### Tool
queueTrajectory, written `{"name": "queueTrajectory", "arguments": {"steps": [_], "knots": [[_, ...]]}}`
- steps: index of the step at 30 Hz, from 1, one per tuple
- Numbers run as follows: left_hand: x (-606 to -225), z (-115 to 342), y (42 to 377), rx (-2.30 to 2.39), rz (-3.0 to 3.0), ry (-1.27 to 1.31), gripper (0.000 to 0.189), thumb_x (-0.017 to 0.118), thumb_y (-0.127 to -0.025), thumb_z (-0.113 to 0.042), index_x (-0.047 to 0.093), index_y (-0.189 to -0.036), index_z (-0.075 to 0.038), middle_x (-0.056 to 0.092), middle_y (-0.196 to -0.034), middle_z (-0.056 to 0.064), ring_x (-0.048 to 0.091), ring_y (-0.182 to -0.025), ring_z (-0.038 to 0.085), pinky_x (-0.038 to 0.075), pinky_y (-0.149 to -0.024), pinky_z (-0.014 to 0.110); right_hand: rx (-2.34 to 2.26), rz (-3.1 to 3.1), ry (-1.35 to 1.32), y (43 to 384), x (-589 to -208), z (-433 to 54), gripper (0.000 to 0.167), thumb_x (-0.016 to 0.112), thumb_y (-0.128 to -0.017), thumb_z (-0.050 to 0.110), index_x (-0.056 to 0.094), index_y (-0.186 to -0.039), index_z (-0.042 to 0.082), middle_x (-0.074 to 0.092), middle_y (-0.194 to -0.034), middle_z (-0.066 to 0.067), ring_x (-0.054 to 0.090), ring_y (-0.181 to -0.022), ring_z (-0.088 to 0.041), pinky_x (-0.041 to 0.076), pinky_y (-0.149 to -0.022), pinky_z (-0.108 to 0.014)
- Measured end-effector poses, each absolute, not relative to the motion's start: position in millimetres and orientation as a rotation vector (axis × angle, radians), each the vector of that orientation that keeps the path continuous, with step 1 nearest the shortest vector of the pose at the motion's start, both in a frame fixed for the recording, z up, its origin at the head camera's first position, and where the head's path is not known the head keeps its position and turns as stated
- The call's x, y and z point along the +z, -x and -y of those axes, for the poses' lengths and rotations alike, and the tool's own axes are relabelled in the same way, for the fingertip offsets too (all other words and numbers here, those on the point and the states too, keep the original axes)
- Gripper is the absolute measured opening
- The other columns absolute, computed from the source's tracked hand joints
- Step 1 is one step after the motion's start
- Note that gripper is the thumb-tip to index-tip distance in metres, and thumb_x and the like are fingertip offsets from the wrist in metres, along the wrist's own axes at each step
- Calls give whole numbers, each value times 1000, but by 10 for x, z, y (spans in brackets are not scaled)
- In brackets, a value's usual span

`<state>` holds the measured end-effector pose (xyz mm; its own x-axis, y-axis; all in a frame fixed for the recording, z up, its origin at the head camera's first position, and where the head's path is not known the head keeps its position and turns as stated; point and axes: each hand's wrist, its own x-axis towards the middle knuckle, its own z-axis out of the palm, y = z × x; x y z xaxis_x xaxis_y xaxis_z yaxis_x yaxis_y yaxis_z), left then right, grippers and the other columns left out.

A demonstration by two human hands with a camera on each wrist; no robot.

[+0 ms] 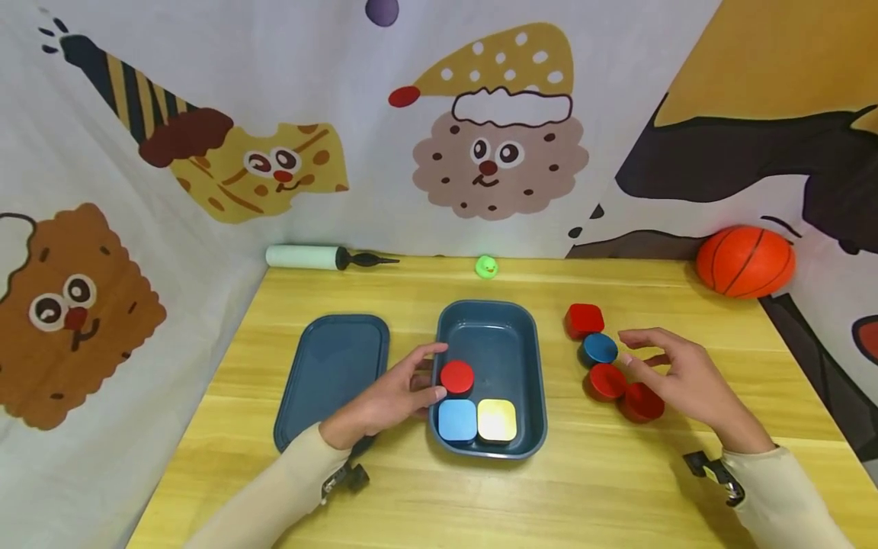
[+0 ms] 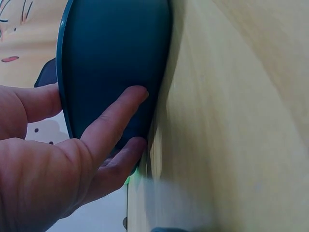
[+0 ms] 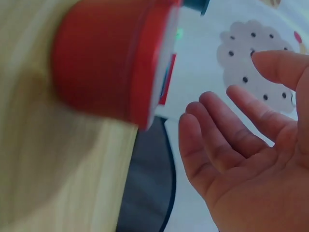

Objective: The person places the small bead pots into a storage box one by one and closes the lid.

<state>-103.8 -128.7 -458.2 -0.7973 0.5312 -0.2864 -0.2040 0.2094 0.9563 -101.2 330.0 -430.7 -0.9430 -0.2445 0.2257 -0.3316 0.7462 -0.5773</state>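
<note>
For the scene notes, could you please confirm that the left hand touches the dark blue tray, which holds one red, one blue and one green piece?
Not quite: the head view shows a yellow piece, not a green one. The left hand touches the dark blue tray, which also holds one red piece and one blue piece.

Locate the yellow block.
In the head view, the yellow block sits in the near end of the tray, right of the light blue block.
</note>
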Motion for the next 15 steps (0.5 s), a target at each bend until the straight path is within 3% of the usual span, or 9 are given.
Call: {"name": "queueTrajectory", "arguments": {"steps": [15], "knots": [[-4577, 1278, 1040, 1617, -1935, -304, 73, 68, -105, -15, 30, -167, -24, 41, -160, 19, 56, -138, 36, 63, -92, 44, 1065, 3036, -446, 701, -4517, -3701, 57, 82, -95, 26, 61, -143, 5, 69, -137, -17, 58, -109, 13, 60, -79, -23]]}}
